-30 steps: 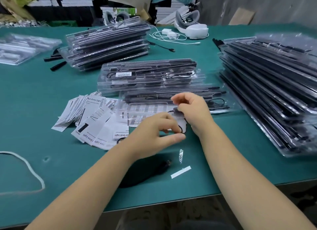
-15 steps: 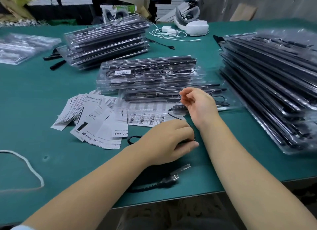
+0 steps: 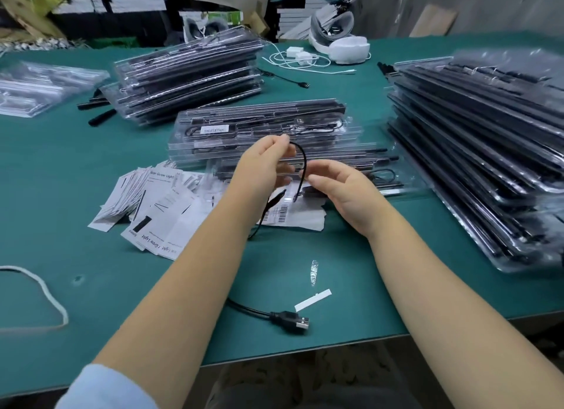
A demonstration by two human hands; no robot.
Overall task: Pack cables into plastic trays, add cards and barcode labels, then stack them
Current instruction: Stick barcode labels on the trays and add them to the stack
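Note:
My left hand (image 3: 262, 161) is raised above the table and pinches a loop of thin black cable (image 3: 302, 164). My right hand (image 3: 345, 192) pinches the same cable lower down, near its small black inline box (image 3: 311, 191). The cable's USB plug (image 3: 293, 320) lies on the green table near the front edge. An open clear tray (image 3: 396, 176) with black bars lies just behind my hands. Printed cards (image 3: 161, 204) are fanned out to the left, and a barcode label sheet (image 3: 293, 213) lies under my hands.
Stacks of packed clear trays stand at the right (image 3: 488, 152), centre (image 3: 262, 125) and back left (image 3: 189, 76). Empty trays (image 3: 42, 88) lie far left. A white cord (image 3: 45, 292), a white strip (image 3: 312, 298) and a white charger (image 3: 299, 56) also lie on the table.
My left hand rose from the table near the front, lifting the cable into a loop. The right hand shifted slightly right, and the USB plug now lies uncovered.

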